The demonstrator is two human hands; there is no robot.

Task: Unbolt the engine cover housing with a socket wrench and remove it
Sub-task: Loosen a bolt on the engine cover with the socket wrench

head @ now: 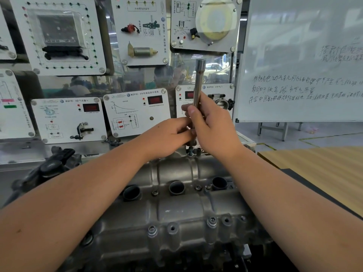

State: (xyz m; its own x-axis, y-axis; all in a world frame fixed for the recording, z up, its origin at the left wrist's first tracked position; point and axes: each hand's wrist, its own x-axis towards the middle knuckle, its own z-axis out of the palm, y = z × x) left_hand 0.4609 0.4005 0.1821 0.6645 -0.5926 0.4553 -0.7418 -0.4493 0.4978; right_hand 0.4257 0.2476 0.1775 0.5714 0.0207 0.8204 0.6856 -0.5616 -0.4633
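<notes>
Standing upright over the far edge of the engine cover [176,209], the socket wrench [198,89] was clasped in the curled grip of the right hand [214,124]. The left hand [167,136] pinched the wrench's lower end just beside it, above a bolt [190,151] on the cover.

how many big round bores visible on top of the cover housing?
3, in a row across the engine cover housing: left bore, middle bore, right bore. The forearms cover the housing's ends, so more may be hidden.
</notes>
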